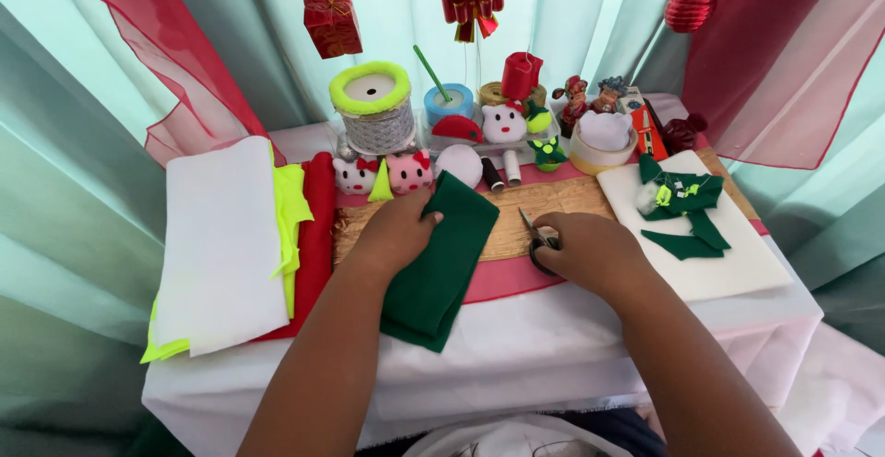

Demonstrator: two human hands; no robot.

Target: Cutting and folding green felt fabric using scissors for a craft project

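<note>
while hands [489,240] work, plush heads [383,174] crowd behind green felt [442,263].

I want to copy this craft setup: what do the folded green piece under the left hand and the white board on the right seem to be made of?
Green piece: likely felt, matte, soft thick fold, no sheen. White board: probably foam sheet, smooth, matte, with a thick blunt edge; could be stiff padding.

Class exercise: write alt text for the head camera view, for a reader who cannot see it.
A person's left hand presses on folded dark green felt while the right hand rests on small scissors on a craft table. White, yellow and red fabric sheets lie at the left.
</note>
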